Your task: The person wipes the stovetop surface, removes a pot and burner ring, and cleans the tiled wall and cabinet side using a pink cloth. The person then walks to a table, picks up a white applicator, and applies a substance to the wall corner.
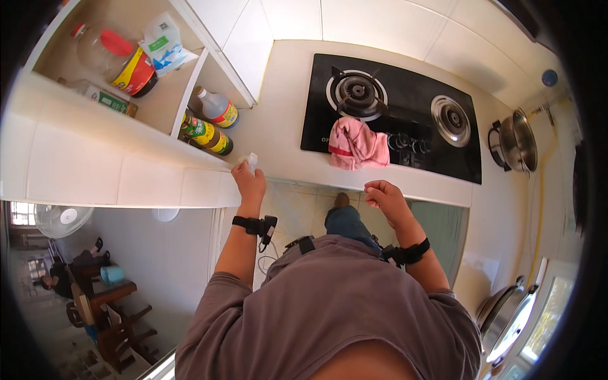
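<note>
My left hand (249, 184) is at the left end of the counter, its fingers pinched at a small crumpled whitish piece (252, 160), perhaps plastic or tissue. Just beyond it stand a dark sauce bottle (209, 135) with a green and yellow label and a clear bottle (218, 110) in the open shelf. My right hand (385, 198) hovers in front of the counter edge with curled fingers and nothing visible in them. Ahead of it, a pink cloth (357, 145) lies bunched over the front edge of the black gas hob (403, 107).
Upper left, a shelf unit (205, 71) holds a large red-labelled jug (124, 64) and a white bag (164, 45). At the right stand a steel pot (517, 140) and a large lidded pan (506, 313). Another person (61, 282) sits by a wooden table in the adjoining room.
</note>
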Available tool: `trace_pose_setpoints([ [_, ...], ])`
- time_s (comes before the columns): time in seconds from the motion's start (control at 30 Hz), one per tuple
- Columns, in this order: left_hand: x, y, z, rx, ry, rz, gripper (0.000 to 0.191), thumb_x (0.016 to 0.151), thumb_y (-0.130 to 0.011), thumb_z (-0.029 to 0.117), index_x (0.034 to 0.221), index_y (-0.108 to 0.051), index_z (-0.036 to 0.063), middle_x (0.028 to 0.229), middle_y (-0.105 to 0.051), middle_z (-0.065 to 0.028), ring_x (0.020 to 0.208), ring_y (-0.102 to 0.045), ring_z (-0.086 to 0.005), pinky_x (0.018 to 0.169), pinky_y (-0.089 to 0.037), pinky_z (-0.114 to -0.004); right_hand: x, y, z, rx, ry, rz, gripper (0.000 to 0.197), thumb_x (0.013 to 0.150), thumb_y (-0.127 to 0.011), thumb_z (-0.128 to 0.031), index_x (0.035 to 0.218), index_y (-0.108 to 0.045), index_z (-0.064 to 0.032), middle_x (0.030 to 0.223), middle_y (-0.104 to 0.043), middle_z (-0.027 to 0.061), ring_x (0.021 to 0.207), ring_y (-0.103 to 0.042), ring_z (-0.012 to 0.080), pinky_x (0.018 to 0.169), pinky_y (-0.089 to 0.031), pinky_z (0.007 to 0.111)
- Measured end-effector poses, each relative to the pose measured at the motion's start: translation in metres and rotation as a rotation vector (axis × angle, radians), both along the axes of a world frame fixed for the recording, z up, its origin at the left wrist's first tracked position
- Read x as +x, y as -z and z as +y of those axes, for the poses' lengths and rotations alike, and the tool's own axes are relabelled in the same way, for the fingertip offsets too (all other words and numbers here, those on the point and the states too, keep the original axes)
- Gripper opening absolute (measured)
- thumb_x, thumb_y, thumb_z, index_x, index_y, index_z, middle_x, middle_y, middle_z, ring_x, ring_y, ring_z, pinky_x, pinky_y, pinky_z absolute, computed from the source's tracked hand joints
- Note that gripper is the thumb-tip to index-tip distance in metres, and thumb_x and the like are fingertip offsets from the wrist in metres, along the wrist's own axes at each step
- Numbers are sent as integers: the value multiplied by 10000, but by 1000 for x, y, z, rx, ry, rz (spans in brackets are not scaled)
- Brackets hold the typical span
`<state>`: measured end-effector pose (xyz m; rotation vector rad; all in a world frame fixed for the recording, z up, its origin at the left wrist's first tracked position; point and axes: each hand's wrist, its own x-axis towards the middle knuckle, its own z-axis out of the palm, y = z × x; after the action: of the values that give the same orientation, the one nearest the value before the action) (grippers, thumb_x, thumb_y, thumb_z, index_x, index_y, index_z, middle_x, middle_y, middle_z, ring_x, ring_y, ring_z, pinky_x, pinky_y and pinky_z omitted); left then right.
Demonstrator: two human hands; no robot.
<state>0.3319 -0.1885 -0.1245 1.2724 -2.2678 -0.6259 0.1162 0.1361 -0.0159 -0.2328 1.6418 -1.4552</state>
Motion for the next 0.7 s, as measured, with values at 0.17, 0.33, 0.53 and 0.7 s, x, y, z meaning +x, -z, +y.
trace_pose_setpoints([
  [0.17,-38,38,-42,-43,-194,-80,466,818,-555,103,1216,-483,-129,1260,-427,-292,1182,-413,-425,1031,-355,-458,-62,5,-30,75,-185,79,227,891,-630,-139,1068,-636,3,900,-634,30,788,-590,100,693,-482,232],
  [0.33,-75,62,-32,-52,-242,-79,433,779,-527,36,1179,-485,-126,1262,-456,-300,1236,-392,-441,1080,-304,-481,-97,16,-51,122,-296,154,214,886,-632,-125,1048,-634,13,864,-641,34,756,-590,102,677,-480,237],
  [0.53,-135,31,0,-31,147,28,385,827,-496,4,1203,-519,-75,1276,-477,-259,1211,-441,-406,1041,-373,-437,-115,16,-82,140,-299,106,194,892,-612,-108,1038,-639,17,900,-640,30,797,-598,112,708,-485,243],
  [0.7,-132,-24,-42,339,87,26,274,848,-564,28,1118,-592,-13,1040,-636,-163,911,-619,-365,861,-500,-360,-107,-21,-146,45,-345,385,179,857,-657,-117,975,-660,16,871,-665,62,825,-633,135,729,-505,263],
])
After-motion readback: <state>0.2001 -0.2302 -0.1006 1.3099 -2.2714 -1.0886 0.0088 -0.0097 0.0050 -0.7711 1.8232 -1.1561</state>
